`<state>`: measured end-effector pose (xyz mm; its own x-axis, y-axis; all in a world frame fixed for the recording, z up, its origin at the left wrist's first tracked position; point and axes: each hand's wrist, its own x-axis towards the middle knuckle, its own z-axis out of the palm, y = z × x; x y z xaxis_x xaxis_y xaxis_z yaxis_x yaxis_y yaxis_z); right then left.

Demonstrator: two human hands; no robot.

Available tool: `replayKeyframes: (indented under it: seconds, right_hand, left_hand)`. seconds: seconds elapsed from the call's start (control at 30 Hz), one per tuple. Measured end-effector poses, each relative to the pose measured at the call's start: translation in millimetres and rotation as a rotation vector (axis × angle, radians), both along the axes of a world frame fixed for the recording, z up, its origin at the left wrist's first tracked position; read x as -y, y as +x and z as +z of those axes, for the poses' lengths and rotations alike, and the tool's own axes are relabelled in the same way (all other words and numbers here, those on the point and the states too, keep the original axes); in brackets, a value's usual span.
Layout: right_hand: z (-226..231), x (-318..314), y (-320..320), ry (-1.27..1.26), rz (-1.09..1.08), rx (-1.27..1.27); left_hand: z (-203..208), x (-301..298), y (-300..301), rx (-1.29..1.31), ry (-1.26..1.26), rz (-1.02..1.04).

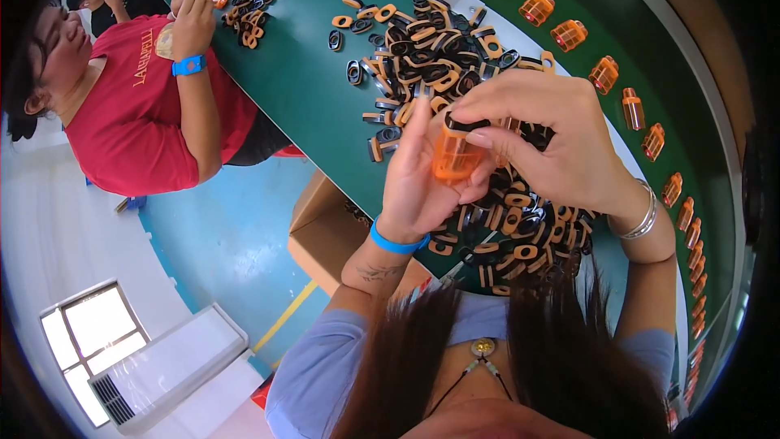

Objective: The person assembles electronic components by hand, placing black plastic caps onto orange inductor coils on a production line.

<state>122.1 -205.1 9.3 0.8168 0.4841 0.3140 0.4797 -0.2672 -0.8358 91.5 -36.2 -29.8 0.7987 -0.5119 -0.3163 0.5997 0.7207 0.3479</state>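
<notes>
Cupping an orange housing [456,160], my loosely curled left hand [412,185] may fumble if my right hand [561,129] (pinching its black top [465,125]) slips.

Yellow capital lettering [143,57] ran across the chest of a red T-shirt [150,126], left; pale marks on a black T-shirt [136,7], far left, were unreadable.

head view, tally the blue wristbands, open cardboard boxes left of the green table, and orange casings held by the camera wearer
Blue wristbands: 2
Open cardboard box: 1
Held orange casing: 1
Total: 4
</notes>
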Motion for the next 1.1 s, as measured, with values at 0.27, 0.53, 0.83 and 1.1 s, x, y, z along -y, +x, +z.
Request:
replayKeyframes:
  seconds: [0.27, 0.53, 0.83, 1.1]
  right_hand:
    - [11, 14, 1, -0.119, 0.03, 0.084]
    - [16, 21, 9, -0.061, 0.128, -0.038]
    - [15, 22, 15, 0.016, 0.193, -0.14]
    - [17, 23, 7, -0.147, 0.135, -0.003]
  left_hand:
    - [0, 0, -7, 0.19, 0.14, -0.046]
    - [11, 6, -9, 0.225, 0.289, -0.07]
    - [12, 8, -10, 0.258, 0.301, -0.077]
    - [3, 7, -11, 0.248, 0.316, -0.084]
